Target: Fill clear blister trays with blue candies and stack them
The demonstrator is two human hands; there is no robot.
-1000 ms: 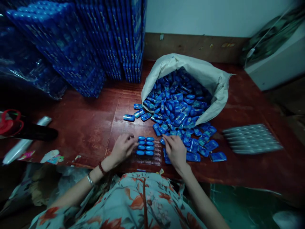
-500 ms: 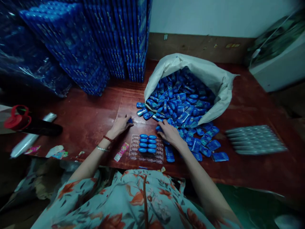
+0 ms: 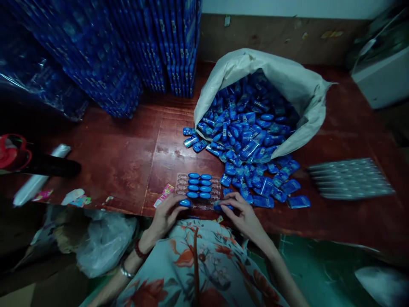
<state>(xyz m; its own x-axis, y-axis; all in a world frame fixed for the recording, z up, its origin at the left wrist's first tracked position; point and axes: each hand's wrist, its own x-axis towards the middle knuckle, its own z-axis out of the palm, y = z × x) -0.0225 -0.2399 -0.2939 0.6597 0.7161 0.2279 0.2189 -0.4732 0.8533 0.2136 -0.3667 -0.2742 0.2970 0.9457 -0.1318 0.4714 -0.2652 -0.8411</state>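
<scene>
A clear plastic blister tray lies at the table's front edge, with several small blue oval packs standing in two columns along its middle. At the tray's near left corner, my left hand pinches a blue pack between thumb and fingers. Opposite it, my right hand grips another blue pack over the near right corner, partly hidden by the fingers. Beside that hand, loose blue packs spill from a white sack lying open towards me.
Tall stacks of filled blue trays rise at the back left. A red-lidded black bottle lies by a plastic roll on the left. Stacked clear trays sit on the right. Pink stickers lie left of the blister tray.
Both hands have come back towards me, from beyond and beside the tray to its near corners, each with a blue pack. The view has also tilted down slightly.
</scene>
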